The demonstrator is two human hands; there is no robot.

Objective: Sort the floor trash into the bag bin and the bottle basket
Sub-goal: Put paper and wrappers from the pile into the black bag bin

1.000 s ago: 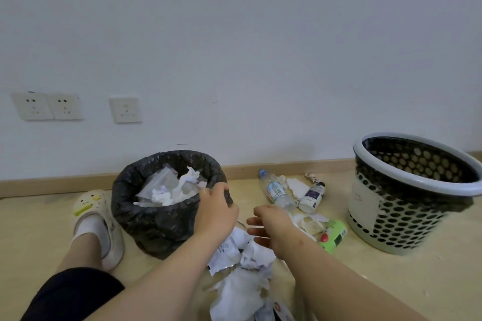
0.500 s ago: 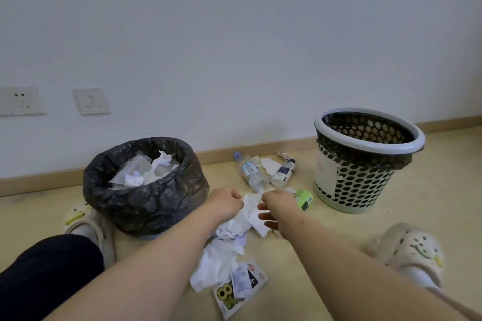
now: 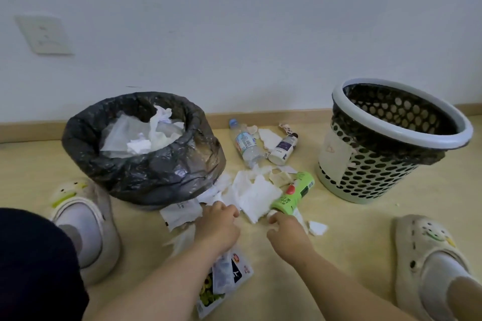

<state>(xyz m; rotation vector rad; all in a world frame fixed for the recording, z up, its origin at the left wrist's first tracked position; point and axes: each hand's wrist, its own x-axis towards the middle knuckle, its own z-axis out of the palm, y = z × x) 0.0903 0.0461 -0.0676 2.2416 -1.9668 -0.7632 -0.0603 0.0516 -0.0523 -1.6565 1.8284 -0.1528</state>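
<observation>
The black bag bin (image 3: 86,148) on the left holds crumpled white paper. The perforated bottle basket (image 3: 365,177) stands on the right. Between them lie a clear water bottle (image 3: 246,144), a small white bottle (image 3: 283,148), a green bottle (image 3: 297,190) and a spread of white paper (image 3: 258,195). My left hand (image 3: 217,227) curls its fingers onto the near edge of that paper. My right hand (image 3: 287,232) has its fingertips at the near end of the green bottle and the paper's corner; its grip is hidden.
A printed packet (image 3: 224,279) lies under my left forearm, and a white slip (image 3: 180,212) lies by the bin's base. My slippered feet (image 3: 86,216) (image 3: 427,250) flank the pile. The wall and skirting board run just behind the bin and basket.
The view tilted down and closer. Both hands dropped from near the bin's rim to the floor pile, the right one reaching the green bottle's end.
</observation>
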